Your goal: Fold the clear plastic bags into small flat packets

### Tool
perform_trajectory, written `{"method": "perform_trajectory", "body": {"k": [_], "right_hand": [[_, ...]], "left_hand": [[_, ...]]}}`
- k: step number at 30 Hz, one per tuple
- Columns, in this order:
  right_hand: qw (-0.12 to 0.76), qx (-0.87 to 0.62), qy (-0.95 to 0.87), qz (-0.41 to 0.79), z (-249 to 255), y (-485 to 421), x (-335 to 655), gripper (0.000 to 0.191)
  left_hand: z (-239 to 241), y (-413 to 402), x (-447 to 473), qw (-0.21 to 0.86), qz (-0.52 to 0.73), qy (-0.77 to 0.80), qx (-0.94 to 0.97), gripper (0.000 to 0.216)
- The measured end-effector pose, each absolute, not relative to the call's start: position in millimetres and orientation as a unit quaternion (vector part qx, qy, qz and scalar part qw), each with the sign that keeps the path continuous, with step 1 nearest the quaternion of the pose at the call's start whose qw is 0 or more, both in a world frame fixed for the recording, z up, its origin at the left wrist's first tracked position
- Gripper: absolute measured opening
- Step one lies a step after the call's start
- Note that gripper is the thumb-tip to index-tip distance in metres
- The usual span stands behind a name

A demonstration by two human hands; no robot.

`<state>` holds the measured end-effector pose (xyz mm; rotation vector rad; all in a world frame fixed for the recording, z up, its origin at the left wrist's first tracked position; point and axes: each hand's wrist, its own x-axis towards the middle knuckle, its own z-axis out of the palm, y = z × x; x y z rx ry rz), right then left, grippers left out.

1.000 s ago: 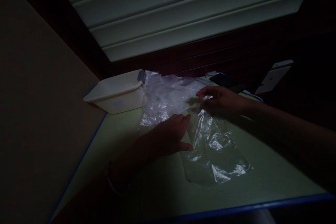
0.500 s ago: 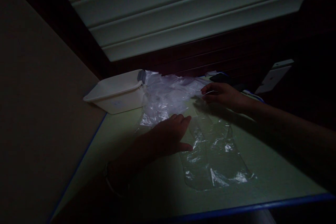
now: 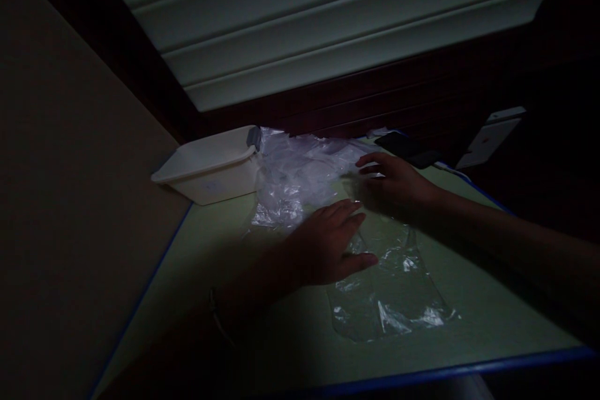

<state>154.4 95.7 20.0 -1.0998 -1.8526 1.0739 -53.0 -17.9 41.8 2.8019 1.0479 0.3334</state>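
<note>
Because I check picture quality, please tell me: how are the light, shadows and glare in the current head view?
Head view: dim overall, nearly black toward the upper right; head view: white glints on the clear bag, whose smooth parts blend into the green table; head view: a dark shadow beside the right arm, and a dim left hand.

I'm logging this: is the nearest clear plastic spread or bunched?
Spread: the clear plastic lies mostly flat on the table, near outline showing; the left hand hides part.

One head cam, faces fwd & down at tabletop [image 3: 492,319], prob. fairly near, tho v. dim.
</note>
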Motion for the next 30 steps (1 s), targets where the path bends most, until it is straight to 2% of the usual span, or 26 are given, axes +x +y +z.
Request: {"method": "perform_trajectory", "body": {"k": [6, 13, 17, 21, 27, 30], "right_hand": [[0.379, -0.388, -0.704, 0.459, 30, 90, 151, 0.037], [0.339, -0.354, -0.735, 0.468, 46, 79, 151, 0.036], [0.297, -0.387, -0.709, 0.509, 55, 74, 149, 0.027], [0.297, -0.387, -0.696, 0.526, 54, 72, 146, 0.014], [0.286, -0.362, -0.712, 0.530, 42, 73, 144, 0.013], [0.275, -0.365, -0.732, 0.505, 39, 73, 145, 0.016]], "left_hand": [[33, -19, -54, 0.068, 0.076, 0.354, 0.930, 0.067], [38, -17, -56, 0.065, 0.101, 0.347, 0.930, 0.063], [51, -13, -59, 0.091, 0.110, 0.351, 0.925, 0.042], [67, -12, -63, 0.092, 0.111, 0.397, 0.907, 0.024], [70, -12, -68, 0.042, 0.082, 0.446, 0.890, 0.019], [64, -13, -68, 0.042, 0.084, 0.428, 0.899, 0.027]]}}
